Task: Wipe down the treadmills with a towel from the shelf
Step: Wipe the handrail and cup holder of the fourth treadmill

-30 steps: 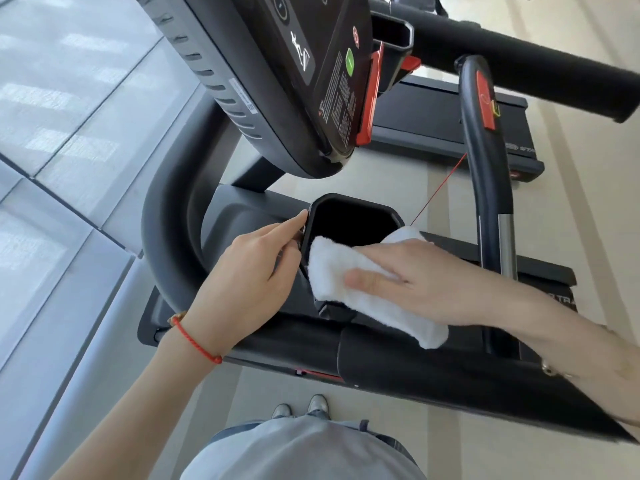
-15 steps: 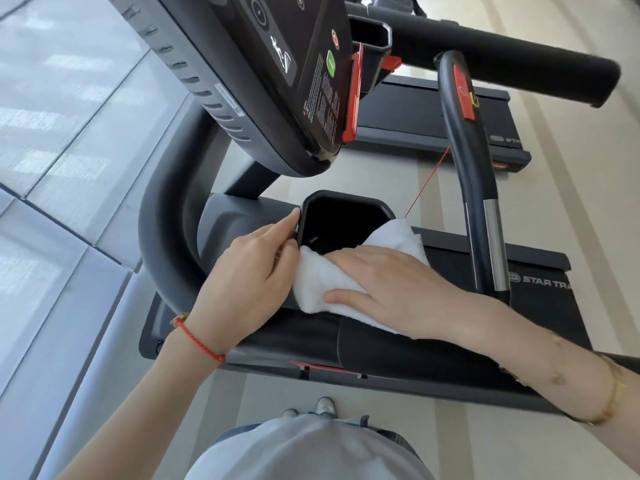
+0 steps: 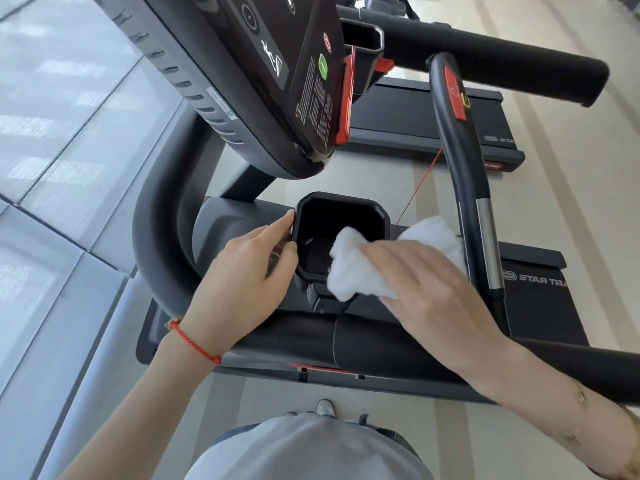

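A white towel (image 3: 360, 271) was held bunched under the right hand (image 3: 433, 292), at the near right rim of a black cup holder (image 3: 341, 209) on the treadmill (image 3: 166, 237). The front fold of the towel hung over the rim into the holder, and its far end lay spread out to the right, against the curved inner handlebar (image 3: 457, 161). The right hand's fingers were laid nearly straight and slightly apart on top of the cloth, pressing it down; whether the thumb was tucked beneath could not be told.

The left hand (image 3: 242, 282) was placed against the left outer side of the cup holder. Its index finger was stretched out along the upper left edge, touching it, while the other fingers were curled in against the holder's wall, with the thumb hidden. A red cord bracelet (image 3: 194, 344) was worn on the left wrist.

The tilted console (image 3: 277, 64) was seen above the holder, with 1 green button (image 3: 322, 66) on its face. A red safety cord (image 3: 420, 183) ran from the console down toward the towel. A 2nd treadmill deck (image 3: 415, 112) lay beyond, on the pale striped floor (image 3: 571, 202).
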{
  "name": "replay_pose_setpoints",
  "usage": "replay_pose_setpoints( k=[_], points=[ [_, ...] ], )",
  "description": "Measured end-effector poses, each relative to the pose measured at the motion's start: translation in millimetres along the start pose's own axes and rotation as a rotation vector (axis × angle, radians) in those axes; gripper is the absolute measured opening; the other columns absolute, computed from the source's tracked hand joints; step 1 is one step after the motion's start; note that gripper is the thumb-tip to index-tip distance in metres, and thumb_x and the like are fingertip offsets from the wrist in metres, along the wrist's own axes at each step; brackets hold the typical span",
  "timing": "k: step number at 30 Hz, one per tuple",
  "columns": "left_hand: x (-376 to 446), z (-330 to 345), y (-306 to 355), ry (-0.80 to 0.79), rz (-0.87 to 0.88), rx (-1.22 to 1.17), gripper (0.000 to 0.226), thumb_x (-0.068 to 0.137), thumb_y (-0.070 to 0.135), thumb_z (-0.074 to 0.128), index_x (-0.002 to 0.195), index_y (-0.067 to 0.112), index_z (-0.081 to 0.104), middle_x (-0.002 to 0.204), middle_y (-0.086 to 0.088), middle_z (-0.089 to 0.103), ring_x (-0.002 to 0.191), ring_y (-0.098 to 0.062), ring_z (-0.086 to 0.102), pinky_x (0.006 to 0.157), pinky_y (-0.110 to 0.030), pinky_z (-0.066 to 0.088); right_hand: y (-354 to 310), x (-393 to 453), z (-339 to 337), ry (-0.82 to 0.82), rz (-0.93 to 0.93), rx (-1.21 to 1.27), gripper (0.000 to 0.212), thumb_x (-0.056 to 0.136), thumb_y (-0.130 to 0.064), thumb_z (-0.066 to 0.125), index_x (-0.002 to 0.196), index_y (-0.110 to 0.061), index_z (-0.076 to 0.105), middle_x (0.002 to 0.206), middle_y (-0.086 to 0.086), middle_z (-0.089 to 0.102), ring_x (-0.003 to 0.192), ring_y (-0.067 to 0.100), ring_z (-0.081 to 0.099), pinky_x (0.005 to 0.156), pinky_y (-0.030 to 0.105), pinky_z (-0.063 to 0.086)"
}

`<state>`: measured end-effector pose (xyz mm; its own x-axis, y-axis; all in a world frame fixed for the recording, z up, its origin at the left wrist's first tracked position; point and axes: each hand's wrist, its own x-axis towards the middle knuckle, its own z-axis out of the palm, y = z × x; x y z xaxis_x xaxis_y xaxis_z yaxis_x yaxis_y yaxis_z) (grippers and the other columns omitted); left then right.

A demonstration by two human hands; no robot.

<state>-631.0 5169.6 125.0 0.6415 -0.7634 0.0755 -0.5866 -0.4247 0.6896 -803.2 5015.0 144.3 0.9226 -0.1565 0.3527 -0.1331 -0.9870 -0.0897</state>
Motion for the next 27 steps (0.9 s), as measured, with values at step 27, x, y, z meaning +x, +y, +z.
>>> replay_pose_setpoints(
  k=[27],
  points=[
    [-6.0,2.7,4.0,-0.002,0.026,0.099,0.058,0.097,0.035,0.048,0.153,0.027,0.035,0.107,0.008,0.063,0.09,-0.017,0.064,0.076,-0.042,0.056,43.9,75.4,39.4,-0.17,0.268,0.395,0.038,0.101,-0.032,0.046,0.134,-0.014,0.045,0.135,-0.002,0.047,0.12,0.016,0.04,0.093,0.023,0.03]
  ],
)
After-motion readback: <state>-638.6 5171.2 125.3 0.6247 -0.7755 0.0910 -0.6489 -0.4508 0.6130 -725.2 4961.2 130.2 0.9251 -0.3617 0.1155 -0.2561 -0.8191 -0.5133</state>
